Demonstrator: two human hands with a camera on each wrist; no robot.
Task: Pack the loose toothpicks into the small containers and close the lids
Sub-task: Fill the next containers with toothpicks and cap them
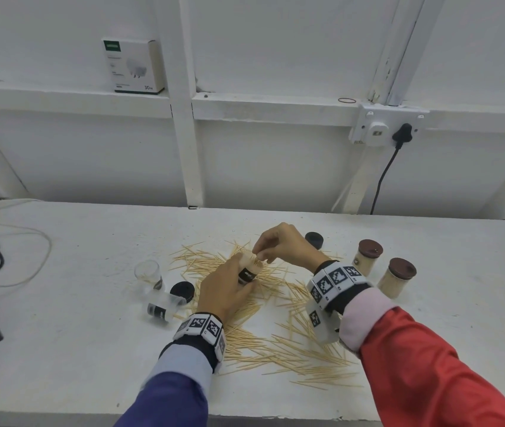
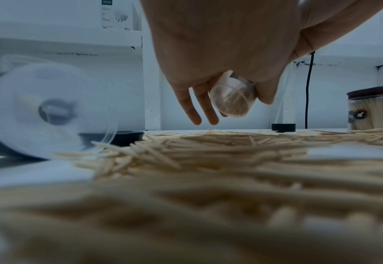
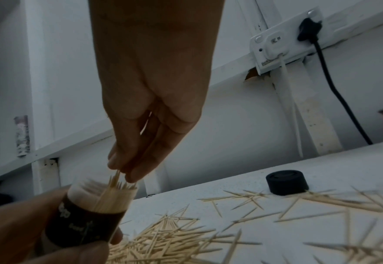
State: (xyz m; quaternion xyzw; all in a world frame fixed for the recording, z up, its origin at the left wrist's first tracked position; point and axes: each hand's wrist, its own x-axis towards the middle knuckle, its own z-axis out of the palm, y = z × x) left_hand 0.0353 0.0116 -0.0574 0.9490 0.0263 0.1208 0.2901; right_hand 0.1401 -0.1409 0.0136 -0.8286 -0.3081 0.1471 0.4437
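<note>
Loose toothpicks point(image 1: 279, 343) litter the near table point(image 1: 60, 349); above them the left hand point(image 1: 223, 291) grips a tilted open container point(image 1: 249, 269), right hand point(image 1: 285, 245) pinching a bunch point(image 3: 116, 180) into its mouth. Beyond, black lid point(image 1: 314, 239), two capped containers point(image 1: 368, 257) right.

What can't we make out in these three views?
- Held container: fill level. Head view, left hand covers it.
- Right hand: how many toothpicks it pinches. Right wrist view, dim, fingers hide them.
- Tipped container: contents. Left wrist view, blurred.
- Label text on held container: right wrist view, dark and tilted.
- Near pile: left wrist view, out of focus.
</note>
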